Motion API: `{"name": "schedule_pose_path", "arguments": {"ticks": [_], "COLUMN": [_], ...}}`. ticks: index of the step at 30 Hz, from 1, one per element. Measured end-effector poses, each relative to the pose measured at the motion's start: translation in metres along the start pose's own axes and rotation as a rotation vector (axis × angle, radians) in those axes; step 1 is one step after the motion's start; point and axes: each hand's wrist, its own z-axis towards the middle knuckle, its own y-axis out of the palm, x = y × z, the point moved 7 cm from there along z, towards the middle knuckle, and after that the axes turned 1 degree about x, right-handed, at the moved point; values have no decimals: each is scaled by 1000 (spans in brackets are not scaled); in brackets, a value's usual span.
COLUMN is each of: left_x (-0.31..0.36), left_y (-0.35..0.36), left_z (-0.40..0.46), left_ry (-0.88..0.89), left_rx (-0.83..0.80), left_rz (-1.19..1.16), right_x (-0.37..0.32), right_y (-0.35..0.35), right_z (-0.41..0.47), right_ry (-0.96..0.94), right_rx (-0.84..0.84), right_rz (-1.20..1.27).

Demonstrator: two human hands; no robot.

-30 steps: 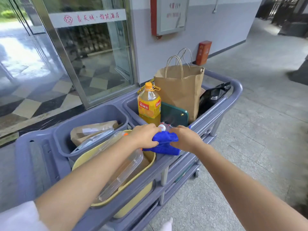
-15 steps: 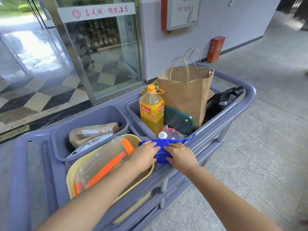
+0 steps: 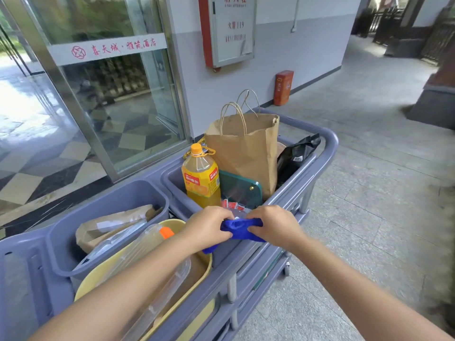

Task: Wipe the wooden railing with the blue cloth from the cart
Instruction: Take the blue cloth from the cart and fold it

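The blue cloth (image 3: 240,230) is bunched between both hands just above the near rim of the grey-blue cart (image 3: 327,148). My left hand (image 3: 205,228) grips its left end, and a tail of cloth hangs below that hand. My right hand (image 3: 273,226) pinches its right end. Dark wooden railings (image 3: 391,25) stand far off at the end of the corridor, top right, blurred.
The cart holds an orange juice bottle (image 3: 202,178), a brown paper bag (image 3: 243,148), a green board (image 3: 240,191), a black bag (image 3: 295,156), a yellow tub (image 3: 192,316) with clear containers, and a grey bin (image 3: 108,207). Glass doors stand left, a wall ahead, tiled floor right.
Both hands kept hold of the blue cloth, dipping to the cart rim and lifting slightly again while gathering it into a tighter bunch. The view shifted a little.
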Motion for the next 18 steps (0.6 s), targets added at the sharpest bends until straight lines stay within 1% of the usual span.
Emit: {"name": "schedule_pose_path", "arguments": {"ticks": [4, 6, 8, 13, 18], "left_x": [58, 95, 141, 272, 402], "left_y": [-20, -21, -15, 16, 61], "left_z": [31, 47, 60, 65, 21], "left_ry": [143, 231, 333, 614, 894], "left_rx": [-36, -72, -131, -265, -419], "left_rz": [-77, -138, -197, -270, -294], "right_x": [34, 56, 80, 127, 136], "right_y": [-62, -93, -125, -188, -224], "right_z": [-26, -48, -83, -206, -349], "right_ry": [145, 222, 328, 645, 929], "right_rx": [38, 61, 119, 309, 432], "right_rz": [70, 69, 79, 37, -42]}}
